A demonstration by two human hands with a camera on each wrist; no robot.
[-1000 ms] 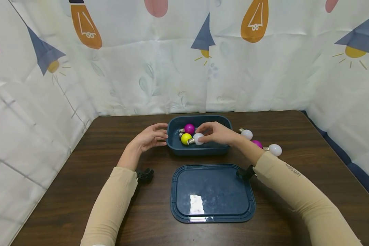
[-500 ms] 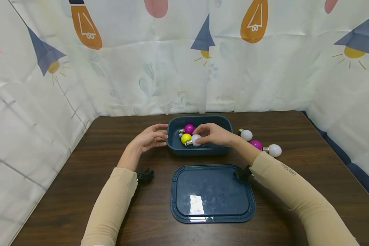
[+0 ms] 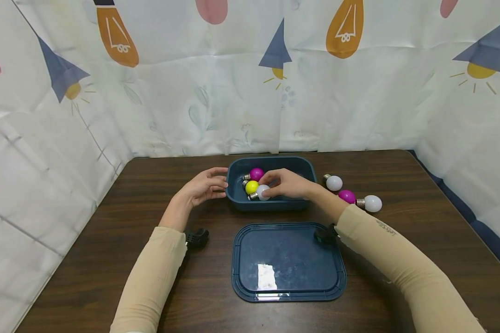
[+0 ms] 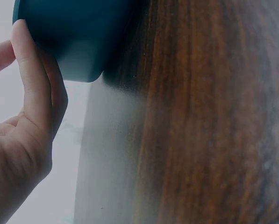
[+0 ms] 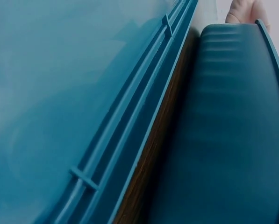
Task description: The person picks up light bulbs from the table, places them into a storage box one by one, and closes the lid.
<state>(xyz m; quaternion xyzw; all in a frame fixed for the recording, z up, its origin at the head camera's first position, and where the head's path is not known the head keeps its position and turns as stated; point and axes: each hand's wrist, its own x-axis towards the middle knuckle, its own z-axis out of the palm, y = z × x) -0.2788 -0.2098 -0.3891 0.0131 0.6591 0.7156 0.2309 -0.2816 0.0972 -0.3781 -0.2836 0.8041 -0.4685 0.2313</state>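
- Leftward and slightly nearer to me within the blue bin (image 3: 271,205): so my right hand (image 3: 290,181) and the white bulb (image 3: 264,190) have shifted since half a second ago.
- My right hand pinches the white bulb between thumb and fingertips, in the near left part of the blue bin; I cannot tell whether the bulb touches its floor.
- My left hand (image 3: 202,186) is apart from the right, fingers loosely extended, fingertips against the blue bin's left end.
- Best handling, I judge: lower the bulb gently, clear of the yellow bulb (image 3: 252,187) just behind it and the magenta bulb (image 3: 256,174) farther back, while my left fingers steady the blue bin.
- The white bulb is sideways: metal base pointing left and slightly toward me, round end right, long axis roughly along the blue bin's length.
- Right of the blue bin are three loose bulbs (image 3: 347,196); on its near side, a flat blue tray (image 3: 291,259).
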